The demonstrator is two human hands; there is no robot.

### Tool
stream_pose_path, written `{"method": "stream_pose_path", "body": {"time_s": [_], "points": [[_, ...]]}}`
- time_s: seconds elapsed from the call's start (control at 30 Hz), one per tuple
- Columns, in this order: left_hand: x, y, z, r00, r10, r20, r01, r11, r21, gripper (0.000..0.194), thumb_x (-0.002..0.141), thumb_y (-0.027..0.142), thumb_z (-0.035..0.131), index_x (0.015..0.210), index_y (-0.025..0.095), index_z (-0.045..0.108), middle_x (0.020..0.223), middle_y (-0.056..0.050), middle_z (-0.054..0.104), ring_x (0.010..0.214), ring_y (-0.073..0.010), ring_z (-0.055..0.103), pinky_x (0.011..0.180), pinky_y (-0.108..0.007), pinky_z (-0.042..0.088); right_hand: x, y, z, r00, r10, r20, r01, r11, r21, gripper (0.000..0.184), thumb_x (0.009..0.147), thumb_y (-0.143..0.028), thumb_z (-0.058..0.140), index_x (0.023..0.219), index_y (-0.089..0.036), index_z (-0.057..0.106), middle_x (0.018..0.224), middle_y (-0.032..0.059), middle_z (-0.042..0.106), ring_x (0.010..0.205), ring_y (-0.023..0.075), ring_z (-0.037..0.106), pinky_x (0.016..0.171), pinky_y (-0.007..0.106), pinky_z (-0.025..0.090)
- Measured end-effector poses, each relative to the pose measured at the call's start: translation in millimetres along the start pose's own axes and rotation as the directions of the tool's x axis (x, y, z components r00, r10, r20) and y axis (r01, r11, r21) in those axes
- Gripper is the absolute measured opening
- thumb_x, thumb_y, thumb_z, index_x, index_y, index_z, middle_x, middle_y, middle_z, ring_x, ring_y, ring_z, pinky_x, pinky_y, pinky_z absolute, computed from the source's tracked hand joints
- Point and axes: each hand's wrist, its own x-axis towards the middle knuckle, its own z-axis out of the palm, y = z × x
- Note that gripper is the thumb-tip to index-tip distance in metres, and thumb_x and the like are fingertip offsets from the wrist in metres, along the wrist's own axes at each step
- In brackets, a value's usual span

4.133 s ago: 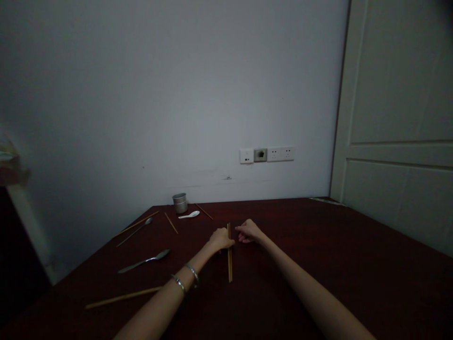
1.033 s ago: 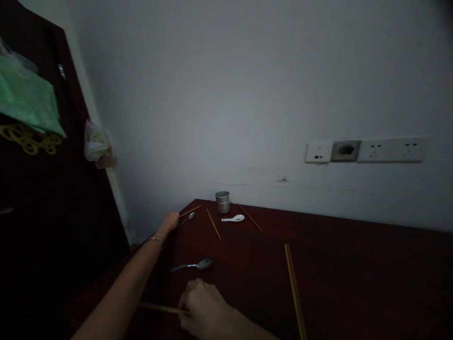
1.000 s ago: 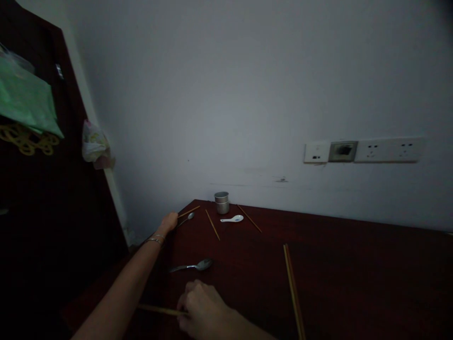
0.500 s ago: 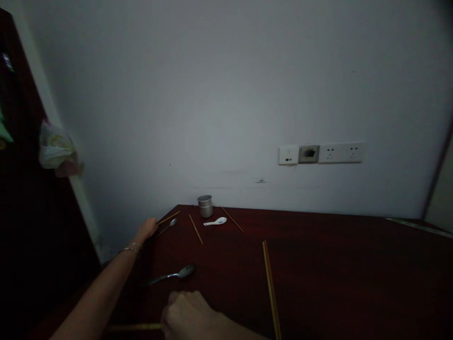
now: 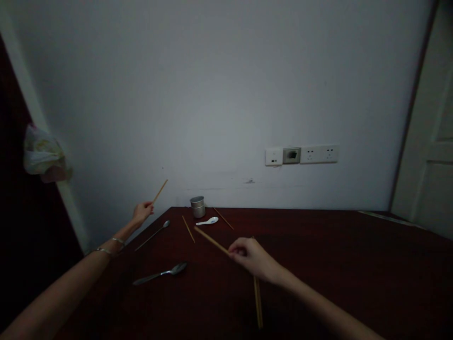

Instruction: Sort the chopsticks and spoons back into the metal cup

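Observation:
My left hand (image 5: 143, 212) is closed on a chopstick (image 5: 160, 191), raised at the table's left edge with its tip up. My right hand (image 5: 252, 257) pinches another chopstick (image 5: 211, 240), which points to the far left above the table. Beneath that hand lies a pair of chopsticks (image 5: 258, 302), partly covered by it. A long thin spoon (image 5: 153, 235) lies near the left edge, below my left hand. Closer to me is a larger metal spoon (image 5: 159, 274). Two single chopsticks (image 5: 188, 229) (image 5: 223, 218) lie at the back, with a white spoon (image 5: 207, 221) between them.
A metal cup (image 5: 197, 207) stands upright at the back of the dark red table (image 5: 318, 264). Behind it rises a pale wall with sockets (image 5: 319, 154). A plastic bag (image 5: 44, 153) hangs at the left, and a flat strip (image 5: 389, 219) lies at the back right.
My left hand has lifted its chopstick off the table edge. My right hand has moved up and to the right with its chopstick, now over the pair. The view has turned slightly right.

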Motion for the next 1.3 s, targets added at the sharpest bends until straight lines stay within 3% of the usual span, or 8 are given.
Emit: {"method": "stream_pose_path", "body": {"time_s": [0.1,0.23,0.37,0.47,0.6,0.77,0.93,1.3], "points": [[-20.9,54.6,23.6,0.997,-0.008,0.075,0.028,0.960,-0.279,0.017,0.076,0.013,0.047,0.090,0.006,0.053,0.078,-0.007,0.061,0.065,-0.0108,0.058,0.063,-0.024,0.051,1.6,11.7,-21.9,0.989,0.107,-0.100,-0.084,0.975,0.206,0.018,0.071,-0.026,0.054,0.076,-0.012,0.064,0.062,0.0018,0.060,0.058,0.0117,0.053,0.052,0.021,0.039],[-70.6,124.2,57.9,0.970,0.103,0.222,0.053,0.799,-0.599,0.014,0.076,0.010,0.049,0.089,0.008,0.049,0.084,-0.010,0.062,0.071,-0.0124,0.061,0.072,-0.028,0.051,3.4,21.2,-43.4,0.954,0.222,-0.203,-0.109,0.886,0.451,0.018,0.067,-0.029,0.057,0.072,-0.012,0.061,0.057,-0.0008,0.057,0.053,0.0105,0.052,0.049,0.021,0.041],[-138.5,176.2,94.4,0.866,0.174,0.469,0.221,0.708,-0.670,0.015,0.076,0.008,0.048,0.090,0.009,0.046,0.086,-0.014,0.063,0.074,-0.0166,0.063,0.073,-0.032,0.051,3.3,26.8,-56.5,0.895,0.362,-0.261,-0.123,0.762,0.635,0.016,0.066,-0.027,0.060,0.073,-0.013,0.060,0.060,-0.0011,0.057,0.055,0.0088,0.054,0.051,0.020,0.045],[-190.8,199.6,122.6,0.779,0.224,0.585,0.319,0.663,-0.678,0.019,0.074,0.009,0.051,0.092,0.011,0.045,0.089,-0.015,0.064,0.076,-0.0183,0.064,0.073,-0.033,0.051,2.9,32.3,-63.1,0.858,0.412,-0.307,-0.116,0.738,0.665,0.014,0.066,-0.025,0.061,0.073,-0.012,0.060,0.063,0.0003,0.059,0.056,0.0084,0.056,0.051,0.019,0.047],[-247.1,211.6,157.6,0.694,0.252,0.675,0.412,0.629,-0.659,0.015,0.072,0.008,0.052,0.086,0.012,0.048,0.086,-0.015,0.064,0.073,-0.0184,0.065,0.072,-0.033,0.050,4.4,46.2,-69.4,0.833,0.432,-0.345,-0.111,0.741,0.662,0.013,0.065,-0.023,0.062,0.071,-0.011,0.060,0.057,-0.0001,0.058,0.051,0.0075,0.055,0.046,0.017,0.044],[-285.0,214.6,187.1,0.663,0.259,0.702,0.471,0.584,-0.661,0.009,0.074,0.008,0.049,0.082,0.012,0.051,0.080,-0.012,0.065,0.070,-0.0160,0.064,0.065,-0.027,0.050,7.3,66.8,-73.8,0.833,0.429,-0.349,-0.094,0.731,0.676,0.013,0.061,-0.023,0.062,0.066,-0.011,0.060,0.049,-0.0019,0.056,0.044,0.0073,0.052,0.044,0.019,0.043],[-296.7,215.2,196.6,0.647,0.245,0.723,0.506,0.571,-0.646,0.007,0.076,0.012,0.050,0.083,0.012,0.052,0.080,-0.011,0.065,0.069,-0.0155,0.064,0.063,-0.026,0.050,5.5,75.5,-75.5,0.834,0.430,-0.346,-0.129,0.761,0.636,0.015,0.059,-0.024,0.062,0.064,-0.010,0.061,0.046,-0.0021,0.055,0.041,0.0066,0.048,0.041,0.018,0.038],[-297.2,208.6,192.6,0.619,0.246,0.746,0.512,0.594,-0.620,0.015,0.076,0.019,0.055,0.087,0.013,0.047,0.080,-0.013,0.065,0.065,-0.0181,0.064,0.061,-0.031,0.051,5.1,78.2,-75.0,0.861,0.376,-0.343,-0.163,0.843,0.513,0.011,0.059,-0.021,0.061,0.058,-0.010,0.062,0.047,-0.0022,0.055,0.042,0.0056,0.043,0.041,0.017,0.032]]}}
